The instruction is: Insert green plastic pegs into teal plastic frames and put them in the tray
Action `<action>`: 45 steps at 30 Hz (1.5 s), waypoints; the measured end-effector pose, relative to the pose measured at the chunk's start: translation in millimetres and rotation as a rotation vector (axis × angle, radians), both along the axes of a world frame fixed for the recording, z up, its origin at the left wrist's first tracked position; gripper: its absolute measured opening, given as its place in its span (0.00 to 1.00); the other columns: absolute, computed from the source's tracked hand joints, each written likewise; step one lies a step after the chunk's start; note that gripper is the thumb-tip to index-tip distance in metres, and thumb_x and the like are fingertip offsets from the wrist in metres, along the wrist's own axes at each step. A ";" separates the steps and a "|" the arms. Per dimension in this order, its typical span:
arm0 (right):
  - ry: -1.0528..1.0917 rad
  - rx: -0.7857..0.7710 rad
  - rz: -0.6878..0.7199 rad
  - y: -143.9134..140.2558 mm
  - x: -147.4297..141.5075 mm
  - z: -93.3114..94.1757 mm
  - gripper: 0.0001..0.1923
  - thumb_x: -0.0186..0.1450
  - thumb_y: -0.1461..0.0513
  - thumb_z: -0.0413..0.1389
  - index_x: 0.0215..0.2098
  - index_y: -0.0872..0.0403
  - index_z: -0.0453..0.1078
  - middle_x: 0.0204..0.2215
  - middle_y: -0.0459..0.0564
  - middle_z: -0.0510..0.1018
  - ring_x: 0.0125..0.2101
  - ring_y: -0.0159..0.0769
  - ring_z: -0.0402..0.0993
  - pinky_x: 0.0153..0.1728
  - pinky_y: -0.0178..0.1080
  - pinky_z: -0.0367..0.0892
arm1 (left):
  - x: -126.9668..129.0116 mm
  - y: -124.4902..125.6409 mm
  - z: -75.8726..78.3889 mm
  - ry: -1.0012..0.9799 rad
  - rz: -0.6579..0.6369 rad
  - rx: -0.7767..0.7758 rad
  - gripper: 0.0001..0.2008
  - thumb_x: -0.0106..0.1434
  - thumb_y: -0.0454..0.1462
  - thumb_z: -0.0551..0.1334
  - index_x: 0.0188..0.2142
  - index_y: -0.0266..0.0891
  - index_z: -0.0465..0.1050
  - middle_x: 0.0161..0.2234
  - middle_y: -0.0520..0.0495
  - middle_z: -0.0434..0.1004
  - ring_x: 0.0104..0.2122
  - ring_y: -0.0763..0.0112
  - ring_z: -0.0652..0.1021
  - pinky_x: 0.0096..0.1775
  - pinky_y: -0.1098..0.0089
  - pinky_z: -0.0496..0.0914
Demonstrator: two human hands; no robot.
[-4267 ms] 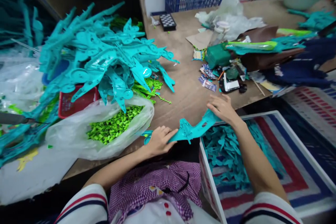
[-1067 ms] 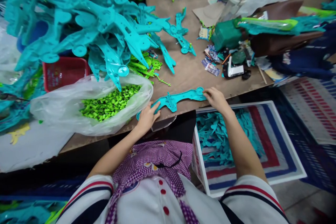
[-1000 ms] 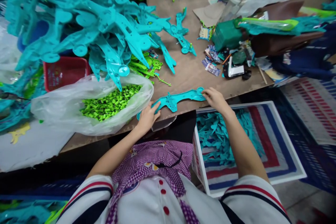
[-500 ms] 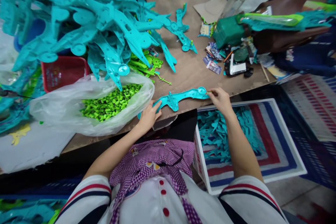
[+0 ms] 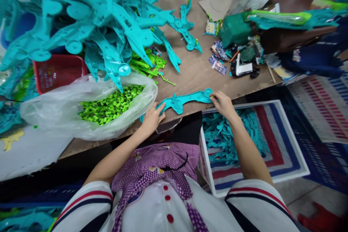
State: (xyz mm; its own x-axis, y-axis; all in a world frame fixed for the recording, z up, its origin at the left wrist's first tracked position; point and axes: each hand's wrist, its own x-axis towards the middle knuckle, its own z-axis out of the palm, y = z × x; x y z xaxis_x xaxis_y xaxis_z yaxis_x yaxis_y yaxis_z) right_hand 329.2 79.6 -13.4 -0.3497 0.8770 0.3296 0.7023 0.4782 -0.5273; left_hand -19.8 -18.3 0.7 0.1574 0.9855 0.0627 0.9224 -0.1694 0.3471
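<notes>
In the head view, the turquoise moulded shell [image 5: 190, 98] lies along the near edge of the surface [image 5: 201, 74], just right of the clear plastic bag [image 5: 59, 116]. The left hand [image 5: 152, 117] has its grip clamped on the end beside the bag. Farther right of the bag, the right hand's [image 5: 224, 105] fingertips meet at the shell's round end, seemingly on a tiny green piece [image 5: 211, 97]. Best to brace the left end flat and use a light, square pinch.
</notes>
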 end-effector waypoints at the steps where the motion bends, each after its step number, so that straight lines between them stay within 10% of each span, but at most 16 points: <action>1: 0.022 0.011 0.003 -4.0 -0.5 -2.0 0.10 0.68 0.58 0.50 0.40 0.52 0.72 0.35 0.54 0.76 0.37 0.42 0.75 0.39 0.44 0.71 | 0.4 -0.1 0.5 0.007 0.002 -0.002 0.22 0.66 0.38 0.58 0.60 0.40 0.67 0.54 0.35 0.65 0.50 0.54 0.73 0.52 0.56 0.68; 45: 0.074 0.127 -0.099 -15.7 -2.2 -21.8 0.18 0.70 0.52 0.47 0.45 0.53 0.72 0.39 0.58 0.78 0.41 0.45 0.76 0.43 0.46 0.72 | 0.1 -0.7 10.3 0.009 -0.036 -0.032 0.22 0.66 0.38 0.57 0.59 0.40 0.67 0.52 0.39 0.66 0.50 0.57 0.72 0.53 0.59 0.67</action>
